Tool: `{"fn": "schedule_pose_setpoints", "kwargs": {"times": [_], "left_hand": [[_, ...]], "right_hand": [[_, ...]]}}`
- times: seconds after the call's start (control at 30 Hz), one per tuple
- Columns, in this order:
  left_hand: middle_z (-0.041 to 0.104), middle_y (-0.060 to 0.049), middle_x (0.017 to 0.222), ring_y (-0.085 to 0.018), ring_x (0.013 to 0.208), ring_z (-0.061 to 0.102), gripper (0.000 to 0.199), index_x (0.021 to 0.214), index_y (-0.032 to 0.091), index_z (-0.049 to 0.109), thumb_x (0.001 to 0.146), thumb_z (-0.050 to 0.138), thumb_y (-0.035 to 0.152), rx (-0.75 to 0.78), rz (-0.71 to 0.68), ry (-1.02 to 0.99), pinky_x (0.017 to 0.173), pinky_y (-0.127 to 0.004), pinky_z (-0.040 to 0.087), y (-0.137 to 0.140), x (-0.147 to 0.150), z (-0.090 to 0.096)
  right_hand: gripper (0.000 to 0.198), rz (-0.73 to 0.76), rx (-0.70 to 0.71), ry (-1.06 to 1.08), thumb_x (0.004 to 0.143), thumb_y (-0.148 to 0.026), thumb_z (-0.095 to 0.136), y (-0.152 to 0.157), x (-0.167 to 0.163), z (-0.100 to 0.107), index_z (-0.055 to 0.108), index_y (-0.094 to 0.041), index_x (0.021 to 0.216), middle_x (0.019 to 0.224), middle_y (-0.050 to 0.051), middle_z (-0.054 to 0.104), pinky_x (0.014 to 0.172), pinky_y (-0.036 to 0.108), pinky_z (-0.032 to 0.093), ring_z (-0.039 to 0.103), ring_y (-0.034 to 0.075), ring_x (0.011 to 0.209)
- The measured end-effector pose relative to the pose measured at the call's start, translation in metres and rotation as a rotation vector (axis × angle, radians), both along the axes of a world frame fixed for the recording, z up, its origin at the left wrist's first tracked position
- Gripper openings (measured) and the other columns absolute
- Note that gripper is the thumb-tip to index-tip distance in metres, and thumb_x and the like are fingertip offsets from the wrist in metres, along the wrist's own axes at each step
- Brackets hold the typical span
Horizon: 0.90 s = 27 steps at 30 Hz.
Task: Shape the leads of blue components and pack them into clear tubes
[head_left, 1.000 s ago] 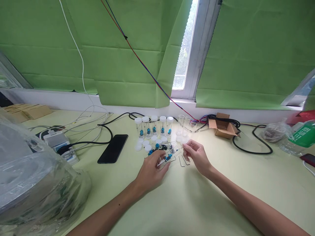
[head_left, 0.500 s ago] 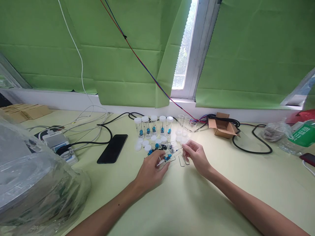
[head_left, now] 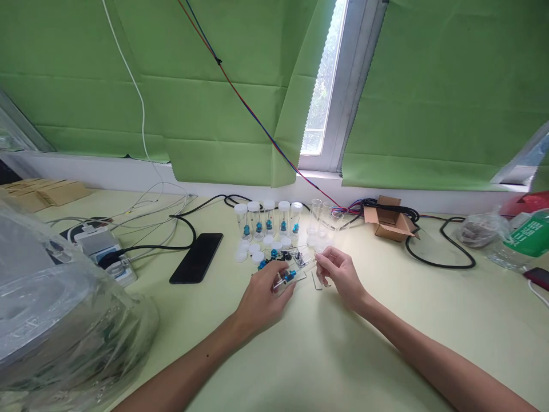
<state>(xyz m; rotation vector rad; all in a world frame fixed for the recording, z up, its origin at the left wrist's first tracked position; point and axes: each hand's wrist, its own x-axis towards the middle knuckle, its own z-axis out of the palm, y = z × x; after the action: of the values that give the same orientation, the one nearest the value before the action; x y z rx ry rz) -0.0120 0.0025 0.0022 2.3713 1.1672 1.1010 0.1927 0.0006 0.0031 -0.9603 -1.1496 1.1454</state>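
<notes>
My left hand (head_left: 263,292) is closed around a small blue metal fitting (head_left: 290,276) with a thin silver rod, held low over the table. To its right, the fingers of my right hand (head_left: 339,273) are pinched on a thin metal rod that points toward the blue fitting; its kind is too small to make out. An L-shaped hex key (head_left: 316,281) lies between the hands. Just beyond my left hand are loose blue and black small parts (head_left: 274,254). White round caps (head_left: 241,256) lie behind them, partly overlapping.
Several capped clear tubes (head_left: 283,217) with blue parts stand at the back, with uncapped tubes (head_left: 316,214) beside them. A black phone (head_left: 196,257) and a power strip (head_left: 122,266) are left. An open cardboard box (head_left: 388,220), black cable (head_left: 441,265) and bottle (head_left: 527,240) are right.
The blue fitting has turned slightly in my left hand. My right hand has shifted a little, its fingers curled lower; the thin rod stays in its pinch.
</notes>
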Motion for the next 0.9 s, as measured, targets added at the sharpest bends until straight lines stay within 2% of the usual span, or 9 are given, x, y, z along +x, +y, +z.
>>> {"fn": "schedule_pose_setpoints", "kwargs": {"times": [0.3, 0.9], "left_hand": [[0.065, -0.003, 0.089, -0.014, 0.067, 0.057, 0.019, 0.102, 0.020, 0.056, 0.084, 0.060, 0.026, 0.001, -0.015, -0.005, 0.057, -0.025, 0.047, 0.0014, -0.0006, -0.0021], [0.065, -0.003, 0.087, -0.016, 0.071, 0.060, 0.018, 0.100, 0.021, 0.056, 0.083, 0.061, 0.025, -0.029, -0.032, -0.001, 0.059, -0.025, 0.047, 0.0012, -0.0003, -0.0008]], "right_hand": [[0.036, -0.009, -0.015, -0.007, 0.078, -0.047, 0.072, -0.0005, -0.0012, 0.0024, 0.051, -0.019, 0.066, 0.055, -0.004, 0.053, 0.039, 0.023, 0.036, 0.047, 0.009, 0.042], [0.035, 0.033, -0.019, -0.020, 0.081, -0.045, 0.070, -0.0007, -0.0013, -0.0010, 0.052, -0.019, 0.066, 0.056, -0.003, 0.056, 0.041, 0.022, 0.037, 0.048, 0.009, 0.042]]}}
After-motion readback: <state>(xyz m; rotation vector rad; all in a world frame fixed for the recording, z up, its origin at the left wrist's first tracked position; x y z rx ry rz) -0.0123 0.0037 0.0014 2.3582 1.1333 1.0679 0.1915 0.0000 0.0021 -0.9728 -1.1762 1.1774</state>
